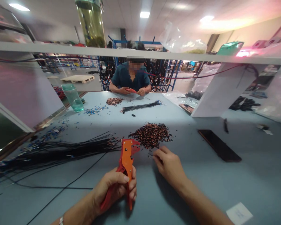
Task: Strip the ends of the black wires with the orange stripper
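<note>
Left hand (117, 184) at the near edge, fingers wrapped round the handles of an orange-and-red wire stripper (126, 159), held upright above the desk (201, 193), head uppermost. Right hand (170, 164) to its right, fingers bent and drawn narrow, just short of a heap of black and copper-coloured bits (152, 134); cannot tell whether they pinch anything. Bundle of black wires (72, 151) lying left of the tool (copper-coloured ends toward it, blue bits at the far left). Dark phone (220, 145) flat, well right. Across the desk, a co-worker (131, 75) holding a red tool (131, 90).
</note>
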Demonstrator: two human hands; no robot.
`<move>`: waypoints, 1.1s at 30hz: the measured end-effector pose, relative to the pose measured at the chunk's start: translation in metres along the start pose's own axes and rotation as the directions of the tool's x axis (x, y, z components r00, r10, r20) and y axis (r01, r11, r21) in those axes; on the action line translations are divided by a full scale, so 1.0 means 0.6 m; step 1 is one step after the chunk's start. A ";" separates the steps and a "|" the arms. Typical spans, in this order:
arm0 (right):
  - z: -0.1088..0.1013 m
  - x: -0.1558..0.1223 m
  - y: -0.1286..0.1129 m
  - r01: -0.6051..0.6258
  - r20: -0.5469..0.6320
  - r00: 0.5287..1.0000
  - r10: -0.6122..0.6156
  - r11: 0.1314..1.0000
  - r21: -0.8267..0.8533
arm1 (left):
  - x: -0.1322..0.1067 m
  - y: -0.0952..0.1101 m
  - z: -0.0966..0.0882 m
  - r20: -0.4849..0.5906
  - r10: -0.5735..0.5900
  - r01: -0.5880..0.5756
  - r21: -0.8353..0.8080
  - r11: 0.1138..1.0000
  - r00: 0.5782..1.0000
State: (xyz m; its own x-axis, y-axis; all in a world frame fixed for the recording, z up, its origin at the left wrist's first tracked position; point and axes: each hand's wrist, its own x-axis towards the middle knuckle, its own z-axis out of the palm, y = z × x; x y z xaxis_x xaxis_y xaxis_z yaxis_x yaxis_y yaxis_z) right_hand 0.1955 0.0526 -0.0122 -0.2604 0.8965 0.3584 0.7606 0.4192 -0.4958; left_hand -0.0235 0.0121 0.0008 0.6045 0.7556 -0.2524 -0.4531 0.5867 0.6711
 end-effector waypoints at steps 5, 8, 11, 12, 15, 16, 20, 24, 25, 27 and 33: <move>-0.015 -0.003 -0.001 0.043 -0.008 0.999 -0.043 0.995 0.089 | -0.003 0.003 0.008 0.006 -0.006 0.006 0.019 1.000 1.000; -0.018 -0.011 -0.009 0.108 0.064 0.990 -0.122 0.976 0.192 | -0.003 0.003 0.007 0.026 -0.012 0.012 0.014 1.000 1.000; -0.025 -0.011 -0.010 0.098 0.080 0.989 -0.123 0.959 0.267 | -0.004 0.001 0.003 0.052 -0.036 0.036 0.005 0.999 0.998; -0.030 -0.009 -0.010 0.079 0.065 0.993 -0.102 0.955 0.285 | -0.005 0.000 0.002 0.066 -0.051 0.051 -0.001 0.999 0.997; -0.047 -0.008 -0.013 0.026 0.014 0.999 -0.034 0.928 0.372 | -0.007 -0.003 0.001 0.124 -0.097 0.099 -0.004 0.995 0.987; -0.053 -0.009 -0.016 0.012 0.003 1.000 -0.015 0.915 0.404 | -0.009 -0.004 0.002 0.139 -0.108 0.109 0.001 0.994 0.984; -0.063 -0.019 -0.030 0.000 -0.001 1.000 0.000 0.899 0.437 | -0.010 -0.006 0.006 0.168 -0.146 0.144 0.027 0.989 0.975; -0.062 -0.025 -0.042 0.058 -0.048 0.998 -0.042 0.914 0.402 | -0.007 -0.010 0.001 0.179 -0.158 0.155 0.028 0.987 0.971; -0.062 -0.026 -0.044 0.065 -0.059 0.997 -0.045 0.916 0.396 | -0.007 -0.011 -0.001 0.180 -0.160 0.159 0.025 0.987 0.970; -0.063 -0.026 -0.048 0.072 -0.073 0.996 -0.048 0.921 0.384 | -0.007 -0.012 -0.003 0.178 -0.171 0.169 0.027 0.985 0.969; -0.064 -0.027 -0.051 0.098 -0.091 0.993 -0.070 0.926 0.364 | -0.011 -0.014 -0.004 0.172 -0.191 0.184 0.055 0.981 0.966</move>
State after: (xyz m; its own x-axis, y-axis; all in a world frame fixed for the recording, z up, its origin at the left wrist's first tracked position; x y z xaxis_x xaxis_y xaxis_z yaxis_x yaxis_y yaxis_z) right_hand 0.1995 0.0197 0.0275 -0.2577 0.8484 0.4624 0.4628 0.5285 -0.7117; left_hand -0.0253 0.0028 -0.0045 0.7835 0.5680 -0.2522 -0.2972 0.6989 0.6506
